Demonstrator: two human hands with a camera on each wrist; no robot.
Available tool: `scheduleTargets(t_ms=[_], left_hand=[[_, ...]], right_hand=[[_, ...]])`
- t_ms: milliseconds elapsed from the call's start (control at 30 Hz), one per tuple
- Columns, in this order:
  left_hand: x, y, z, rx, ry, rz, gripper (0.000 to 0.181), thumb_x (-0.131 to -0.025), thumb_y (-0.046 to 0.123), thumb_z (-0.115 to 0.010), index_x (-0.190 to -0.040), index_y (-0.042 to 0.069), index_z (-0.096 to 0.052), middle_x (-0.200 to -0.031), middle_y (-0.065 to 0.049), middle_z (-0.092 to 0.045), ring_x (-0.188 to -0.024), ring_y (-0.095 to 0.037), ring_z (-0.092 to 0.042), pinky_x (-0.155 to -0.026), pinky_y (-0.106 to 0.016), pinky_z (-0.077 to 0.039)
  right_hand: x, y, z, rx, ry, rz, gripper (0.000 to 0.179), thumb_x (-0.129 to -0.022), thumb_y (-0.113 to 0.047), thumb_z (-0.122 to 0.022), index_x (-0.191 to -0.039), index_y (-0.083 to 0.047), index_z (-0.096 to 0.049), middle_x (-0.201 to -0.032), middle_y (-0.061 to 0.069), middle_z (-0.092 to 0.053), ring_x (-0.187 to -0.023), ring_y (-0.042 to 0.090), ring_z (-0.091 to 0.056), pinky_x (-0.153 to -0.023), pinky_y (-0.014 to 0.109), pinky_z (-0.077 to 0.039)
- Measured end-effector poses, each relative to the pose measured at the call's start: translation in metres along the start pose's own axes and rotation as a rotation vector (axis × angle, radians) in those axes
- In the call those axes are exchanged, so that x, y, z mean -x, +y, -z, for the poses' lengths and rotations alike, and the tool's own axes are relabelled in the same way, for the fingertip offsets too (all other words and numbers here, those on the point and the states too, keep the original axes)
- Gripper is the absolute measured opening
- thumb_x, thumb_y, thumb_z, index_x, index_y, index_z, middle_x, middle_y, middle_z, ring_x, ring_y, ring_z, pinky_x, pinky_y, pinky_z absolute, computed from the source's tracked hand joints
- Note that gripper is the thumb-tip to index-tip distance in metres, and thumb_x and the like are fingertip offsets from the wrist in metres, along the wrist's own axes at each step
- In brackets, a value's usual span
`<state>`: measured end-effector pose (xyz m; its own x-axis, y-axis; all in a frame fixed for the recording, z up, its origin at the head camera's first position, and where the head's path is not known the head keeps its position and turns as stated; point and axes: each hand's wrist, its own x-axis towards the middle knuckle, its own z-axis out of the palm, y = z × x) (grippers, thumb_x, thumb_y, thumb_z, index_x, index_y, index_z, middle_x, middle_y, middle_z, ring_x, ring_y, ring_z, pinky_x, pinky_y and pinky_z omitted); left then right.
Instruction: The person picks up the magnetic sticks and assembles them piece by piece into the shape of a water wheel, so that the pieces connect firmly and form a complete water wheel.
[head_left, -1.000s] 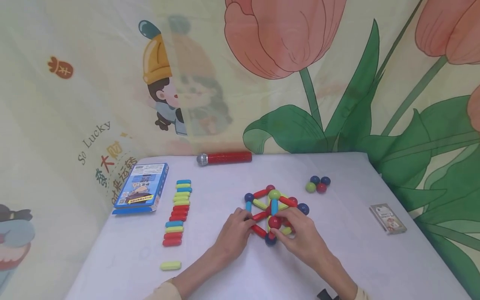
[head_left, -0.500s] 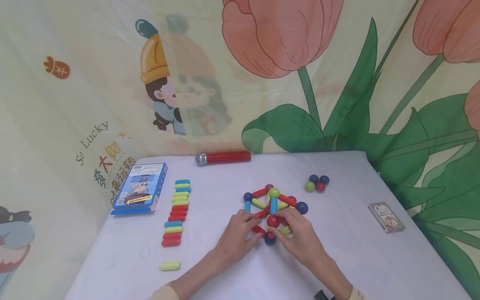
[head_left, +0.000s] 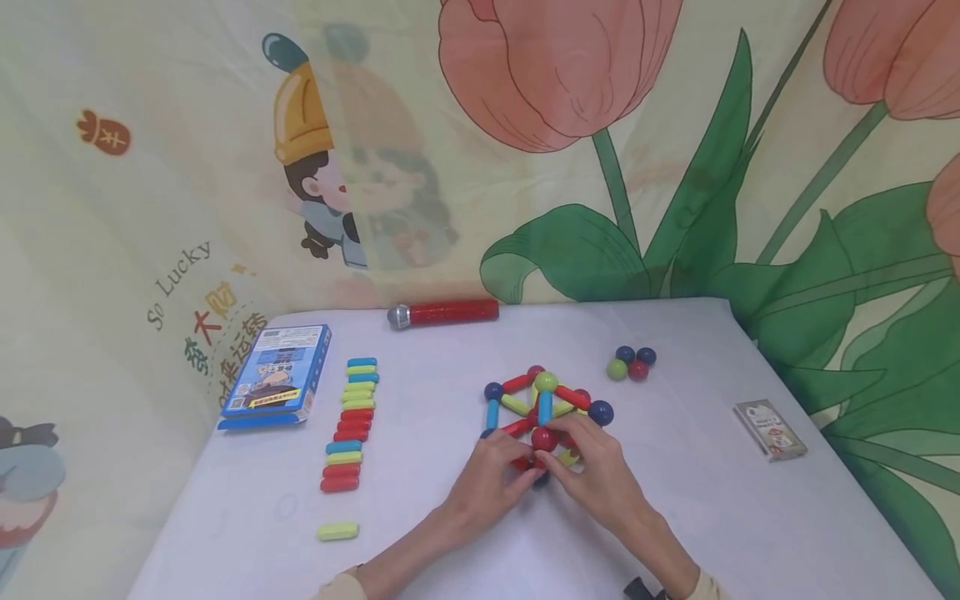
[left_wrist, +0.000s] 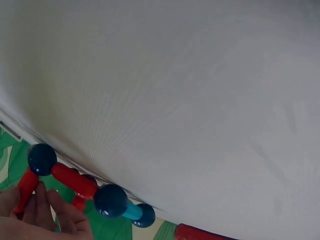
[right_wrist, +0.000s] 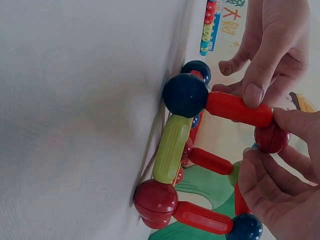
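Observation:
A frame of magnetic rods and balls stands on the white table [head_left: 420, 550], between both hands. My right hand [head_left: 600, 475] grips a red ball [right_wrist: 271, 138] at a front corner, fingers and thumb around it. Just left of it, my left hand [head_left: 483, 483] pinches the red rod [right_wrist: 240, 108] that joins this ball to a dark blue ball [right_wrist: 185, 95] low on the frame. A light blue rod [head_left: 545, 407] rises from the red ball to a green ball [head_left: 546, 382]. Fingers hide part of the frame's lower front.
Red, green and blue rods [head_left: 348, 435] lie in a column on the left, with a lone green rod [head_left: 338, 531] nearer. Behind are a blue box [head_left: 277, 371] and a red tube with a silver end [head_left: 450, 312]. Loose balls [head_left: 638, 370] and a small box [head_left: 770, 430] are right.
My left hand has moved right and slightly down, from the frame's left side to the red rod under the red ball. The right hand keeps its hold on the ball.

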<state>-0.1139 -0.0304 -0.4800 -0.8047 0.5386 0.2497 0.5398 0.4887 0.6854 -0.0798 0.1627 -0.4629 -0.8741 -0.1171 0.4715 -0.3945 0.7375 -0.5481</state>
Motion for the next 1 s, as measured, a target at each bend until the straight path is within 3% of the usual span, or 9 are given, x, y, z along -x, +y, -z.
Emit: scheduleTargets(t_ms=[367,800,900,1000], left_hand=[[-0.003,0.002,-0.001,0.032,0.018,0.038,0.021,-0.097,0.02,-0.083,-0.117,0.013,-0.083,-0.105,0.007,-0.082,-0.101,-0.011,-0.067,-0.09,-0.03,-0.053],[-0.005,0.002,0.0,0.005,0.034,0.062,0.025,-0.096,0.024,-0.085,-0.12,0.013,-0.082,-0.109,0.004,-0.082,-0.105,-0.009,-0.067,-0.092,-0.033,-0.056],[-0.004,-0.002,0.004,-0.041,0.04,0.061,0.031,-0.095,0.025,-0.086,-0.122,0.013,-0.081,-0.112,0.002,-0.081,-0.104,-0.012,-0.067,-0.089,-0.031,-0.056],[-0.002,-0.012,0.01,-0.181,0.058,0.076,0.04,-0.092,0.026,-0.09,-0.127,0.012,-0.077,-0.118,-0.002,-0.076,-0.106,-0.017,-0.065,-0.087,-0.032,-0.056]], right_hand=[[-0.003,0.002,0.005,-0.034,-0.019,-0.004,0.054,-0.077,-0.006,-0.098,-0.124,-0.008,-0.072,-0.118,0.004,-0.076,-0.101,0.016,-0.072,-0.074,0.031,-0.065],[-0.004,-0.001,0.009,-0.053,-0.056,-0.024,0.055,-0.078,-0.008,-0.098,-0.125,-0.009,-0.071,-0.119,0.004,-0.076,-0.103,0.018,-0.073,-0.077,0.035,-0.066],[0.001,0.004,0.015,-0.012,0.024,-0.02,0.054,-0.079,-0.012,-0.098,-0.124,-0.008,-0.07,-0.11,0.003,-0.076,-0.094,0.017,-0.072,-0.071,0.03,-0.064],[0.009,0.016,0.021,0.052,0.177,-0.076,0.052,-0.08,-0.012,-0.098,-0.122,-0.003,-0.069,-0.098,0.007,-0.072,-0.082,0.017,-0.067,-0.064,0.026,-0.059]])
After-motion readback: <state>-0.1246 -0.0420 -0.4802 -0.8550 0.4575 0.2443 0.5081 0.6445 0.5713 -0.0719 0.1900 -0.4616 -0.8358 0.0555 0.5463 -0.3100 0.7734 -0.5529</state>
